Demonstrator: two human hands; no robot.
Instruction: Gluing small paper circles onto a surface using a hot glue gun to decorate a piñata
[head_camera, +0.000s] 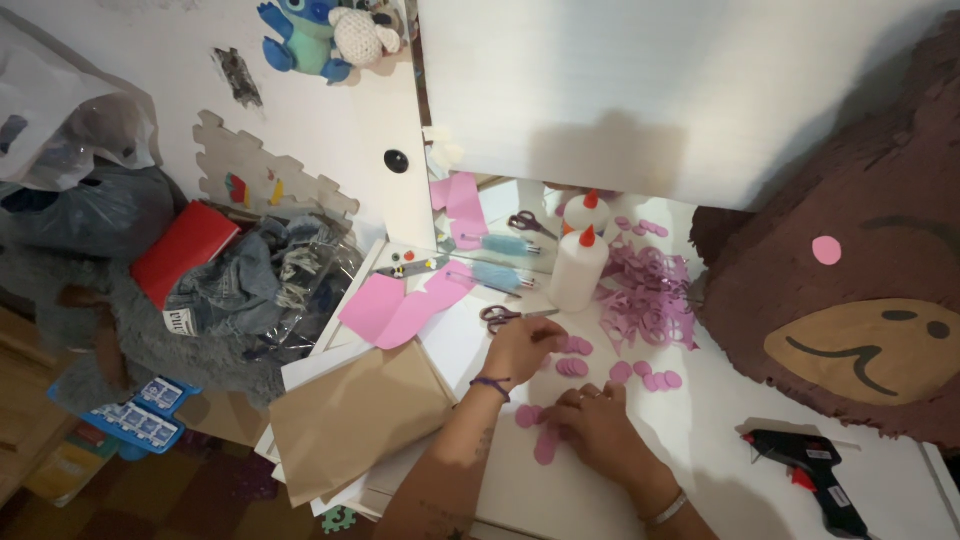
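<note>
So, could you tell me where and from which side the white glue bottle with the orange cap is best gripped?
Grip the glue bottle around its wide white body, probably from the front, the hands' side. It stands upright with a narrow orange tip, too small for a firm hold. The mirror stands close behind it and pink paper scraps lie to its right, so the front and left look freer.

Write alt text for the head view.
Two bare hands, left hand and right hand, handle pink paper circles on a white table. A glue bottle, scissors and black glue gun lie nearby.
</note>
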